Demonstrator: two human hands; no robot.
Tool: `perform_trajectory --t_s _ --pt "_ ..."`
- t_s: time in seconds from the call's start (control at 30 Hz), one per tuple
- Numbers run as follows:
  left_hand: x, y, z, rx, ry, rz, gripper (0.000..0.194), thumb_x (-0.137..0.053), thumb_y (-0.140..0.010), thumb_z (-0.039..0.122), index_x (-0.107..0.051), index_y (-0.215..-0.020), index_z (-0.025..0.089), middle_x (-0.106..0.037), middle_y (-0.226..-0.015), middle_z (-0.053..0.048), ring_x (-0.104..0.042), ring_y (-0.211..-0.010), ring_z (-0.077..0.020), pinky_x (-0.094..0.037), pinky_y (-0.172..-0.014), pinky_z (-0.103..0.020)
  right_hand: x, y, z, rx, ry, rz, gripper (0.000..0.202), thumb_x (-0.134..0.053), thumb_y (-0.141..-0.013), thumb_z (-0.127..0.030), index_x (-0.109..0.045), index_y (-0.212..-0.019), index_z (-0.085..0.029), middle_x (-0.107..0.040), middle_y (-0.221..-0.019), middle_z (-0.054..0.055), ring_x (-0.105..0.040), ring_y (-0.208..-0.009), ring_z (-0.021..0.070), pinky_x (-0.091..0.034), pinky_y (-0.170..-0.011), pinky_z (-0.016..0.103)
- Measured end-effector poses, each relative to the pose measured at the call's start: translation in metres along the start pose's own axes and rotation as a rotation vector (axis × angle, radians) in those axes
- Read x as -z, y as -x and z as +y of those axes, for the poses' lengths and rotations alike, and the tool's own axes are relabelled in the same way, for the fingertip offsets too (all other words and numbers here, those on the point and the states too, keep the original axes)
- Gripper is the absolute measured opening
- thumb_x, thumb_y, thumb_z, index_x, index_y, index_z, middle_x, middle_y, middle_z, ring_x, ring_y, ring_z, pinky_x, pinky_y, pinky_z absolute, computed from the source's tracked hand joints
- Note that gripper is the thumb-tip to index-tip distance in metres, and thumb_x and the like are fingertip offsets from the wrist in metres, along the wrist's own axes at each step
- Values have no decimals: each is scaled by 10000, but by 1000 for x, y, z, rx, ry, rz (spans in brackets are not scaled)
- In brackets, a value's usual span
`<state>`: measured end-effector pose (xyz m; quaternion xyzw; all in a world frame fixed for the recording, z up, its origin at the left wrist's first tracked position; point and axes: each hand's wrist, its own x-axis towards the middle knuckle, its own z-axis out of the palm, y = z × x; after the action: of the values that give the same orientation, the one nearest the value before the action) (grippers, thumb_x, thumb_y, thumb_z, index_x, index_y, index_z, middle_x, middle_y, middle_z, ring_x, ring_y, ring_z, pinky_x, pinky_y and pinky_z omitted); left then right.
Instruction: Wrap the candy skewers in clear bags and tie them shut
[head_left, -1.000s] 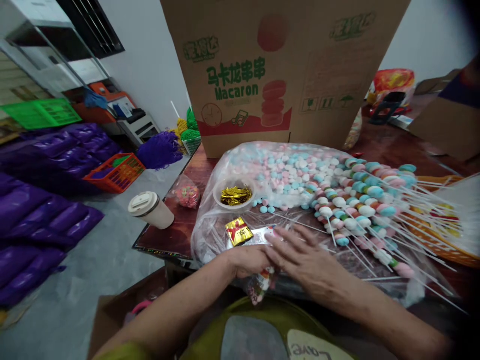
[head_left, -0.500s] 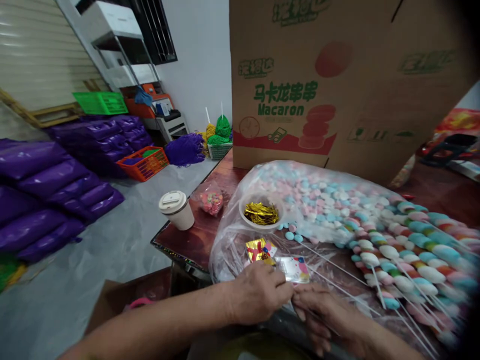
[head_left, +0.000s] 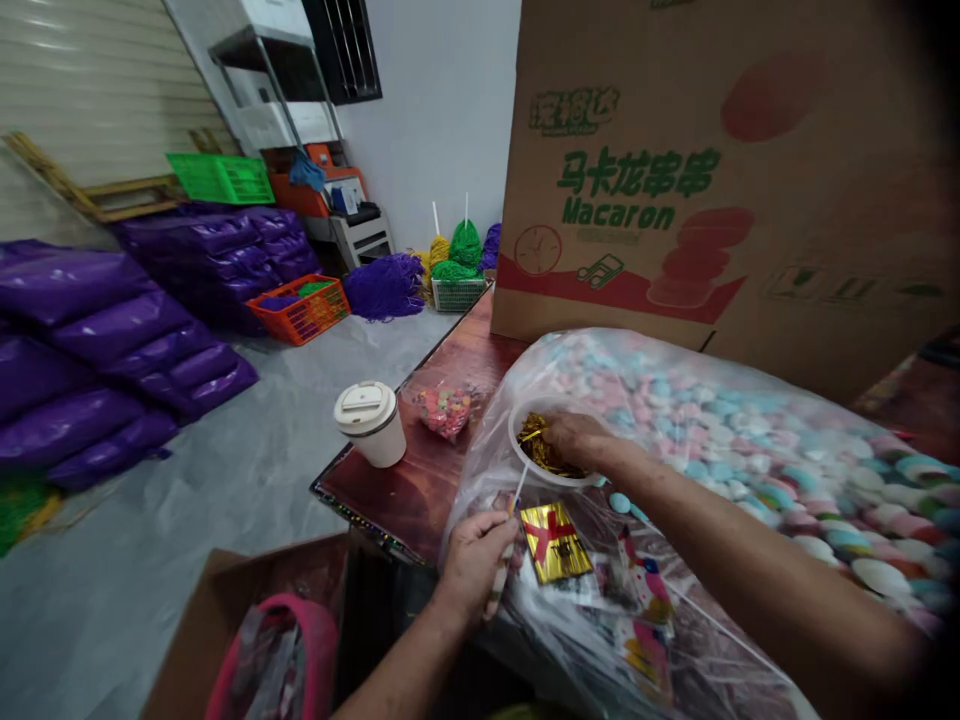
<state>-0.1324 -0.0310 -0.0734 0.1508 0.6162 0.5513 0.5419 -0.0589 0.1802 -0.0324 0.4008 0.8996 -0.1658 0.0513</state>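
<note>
My left hand is closed around a thin white stick that points up toward the bowl. Something pale and wrapped shows below the fingers, partly hidden by them. My right hand reaches into the white bowl, its fingers pinched among gold twist ties; the fingertips are partly hidden. A gold packet with a red ribbon print lies just right of my left hand. Colourful printed packets lie beside it on the clear plastic.
A large plastic bag of pastel marshmallows spreads across the table before a tall cardboard box. A lidded white cup and a small bag of coloured candies stand at the left. An open carton holds a pink-rimmed container.
My hands have parted. The right one has moved up into the bowl of ties; the left now holds the stick upright near the table edge. The view has shifted.
</note>
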Motion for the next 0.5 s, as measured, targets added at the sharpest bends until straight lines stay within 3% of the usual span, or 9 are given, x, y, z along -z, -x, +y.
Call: perform_trajectory --t_s 0.1,0.2,0.27,0.33,0.4,0.5 --pt "1 4 9 46 41 3 377 -652 -605 488 -606 -739 139 -538 -467 23 -359 -265 -53 -192 -246 -146 23 21 15 1 -7 -2 176 -531 -858 -280 -605 -933 -138 -608 -949 59 -580 -843 167 -478 -742 337" --pt "-10 6 13 43 66 -45 334 -646 -626 447 -607 -729 131 -539 -452 17 -376 -263 -62 -203 -239 -149 29 73 23 13 -62 32 179 -490 -838 -214 -637 -760 -147 -617 -734 54 -578 -720 168 -445 -664 281" --pt "-23 9 14 37 64 -97 305 -633 -648 427 -610 -723 132 -531 -441 22 -352 -249 -51 -195 -242 -151 15 117 17 36 -207 -2 244 -423 -861 -300 -636 -847 -184 -589 -643 6 -523 -540 121 -411 -511 231" --pt "-37 13 13 22 36 -143 282 -626 -661 407 -612 -712 130 -528 -439 23 -349 -251 -43 -194 -256 -149 -8 157 6 58 -751 -94 310 -417 -851 -441 -604 -868 -194 -520 -560 -14 -404 -410 96 -305 -379 220" --pt "-50 19 12 4 11 -177 271 -634 -655 390 -616 -698 123 -535 -449 16 -384 -279 -49 -207 -270 -146 -29 185 -4 10 -1094 -76 365 -427 -828 -536 -548 -757 -200 -418 -471 -42 -308 -376 79 -225 -359 216" --pt "-64 31 9 10 0 -234 276 -655 -639 381 -619 -691 112 -549 -478 4 -432 -332 -59 -235 -292 -143 -43 205 -4 -46 -1245 -2 432 -389 -818 -608 -458 -679 -205 -319 -425 -68 -237 -378 70 -169 -368 213"
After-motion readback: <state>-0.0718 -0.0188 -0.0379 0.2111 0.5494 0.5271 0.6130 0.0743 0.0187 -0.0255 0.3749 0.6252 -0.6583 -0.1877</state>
